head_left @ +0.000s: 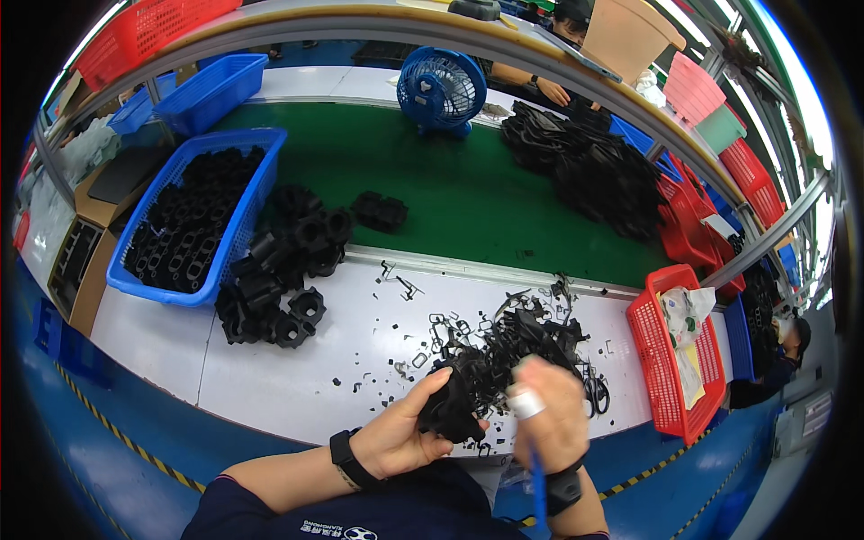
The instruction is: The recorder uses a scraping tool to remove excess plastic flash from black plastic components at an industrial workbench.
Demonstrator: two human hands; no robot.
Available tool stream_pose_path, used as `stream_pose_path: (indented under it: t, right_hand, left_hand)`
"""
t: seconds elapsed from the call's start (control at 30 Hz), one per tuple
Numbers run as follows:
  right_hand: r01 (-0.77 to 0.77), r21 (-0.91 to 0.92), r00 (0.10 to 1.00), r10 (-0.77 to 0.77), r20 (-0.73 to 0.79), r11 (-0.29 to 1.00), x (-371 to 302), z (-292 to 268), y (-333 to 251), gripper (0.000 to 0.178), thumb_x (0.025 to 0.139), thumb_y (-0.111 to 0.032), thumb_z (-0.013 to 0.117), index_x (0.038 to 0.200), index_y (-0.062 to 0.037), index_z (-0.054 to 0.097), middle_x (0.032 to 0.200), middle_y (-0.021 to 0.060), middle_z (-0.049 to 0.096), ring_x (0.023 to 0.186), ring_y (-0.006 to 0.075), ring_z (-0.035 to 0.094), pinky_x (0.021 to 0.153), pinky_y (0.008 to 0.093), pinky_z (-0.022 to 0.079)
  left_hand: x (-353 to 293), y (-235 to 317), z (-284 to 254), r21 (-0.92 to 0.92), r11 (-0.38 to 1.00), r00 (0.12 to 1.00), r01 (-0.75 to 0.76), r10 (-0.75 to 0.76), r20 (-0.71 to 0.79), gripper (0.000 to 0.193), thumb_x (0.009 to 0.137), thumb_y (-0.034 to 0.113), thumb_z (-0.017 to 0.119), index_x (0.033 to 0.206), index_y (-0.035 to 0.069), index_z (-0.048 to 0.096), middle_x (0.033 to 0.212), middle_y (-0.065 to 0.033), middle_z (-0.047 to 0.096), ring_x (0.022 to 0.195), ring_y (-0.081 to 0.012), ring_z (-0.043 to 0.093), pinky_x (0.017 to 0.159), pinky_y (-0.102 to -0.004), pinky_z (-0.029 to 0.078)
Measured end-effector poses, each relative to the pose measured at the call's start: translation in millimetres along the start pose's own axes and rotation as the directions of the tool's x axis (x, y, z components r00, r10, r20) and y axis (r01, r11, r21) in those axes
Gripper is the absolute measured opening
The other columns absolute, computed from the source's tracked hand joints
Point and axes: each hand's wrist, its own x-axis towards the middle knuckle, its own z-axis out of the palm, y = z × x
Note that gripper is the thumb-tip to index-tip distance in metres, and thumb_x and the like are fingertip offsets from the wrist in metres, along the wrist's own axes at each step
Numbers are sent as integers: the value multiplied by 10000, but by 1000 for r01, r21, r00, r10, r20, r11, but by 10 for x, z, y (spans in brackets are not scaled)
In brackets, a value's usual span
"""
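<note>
My left hand [409, 438] is closed around a black moulded plastic part [453, 409], held up over the near edge of the white table. Close beside it on the right is my right hand [551, 414], blurred by motion, with a white wrap on one finger. A slim blue stick [538, 477], like a tool handle, runs down out of that closed hand; its tip is hidden. Just beyond both hands lies a heap of black plastic scraps [531, 337], with small rings and bits scattered around it. Chunky black moulded parts [288, 261] are piled to the left.
A blue basket [279, 148] full of black parts stands at the left. At the right is a red basket [643, 333] with bags and paper. Across the green belt [423, 193] are a blue fan [441, 90], a black pile [594, 166], and another person's hand [552, 92].
</note>
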Motion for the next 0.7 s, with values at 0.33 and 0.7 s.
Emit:
stream_pose_path:
  t: [0.33,0.7]
  right_hand:
    - [-511,-51,859,512,5,858,-403,103,189,165,763,16,660,928,16,645,892,128,624,885,282,574,785,350,444]
    - [-751,481,592,784,186,453,-427,24,-283,186,793,15,644,979,19,655,947,150,655,885,260,613,781,306,463]
  left_hand:
    - [46,143,-9,109,993,998,-53,48,44,495,947,461,399,1155,24,501,980,-141,619,945,-304,636,624,-359,605]
    - [-29,134,86,398,872,956,-285,231,178,364,917,189,511,1239,50,412,1064,-160,577,1094,-344,552,786,-439,549]
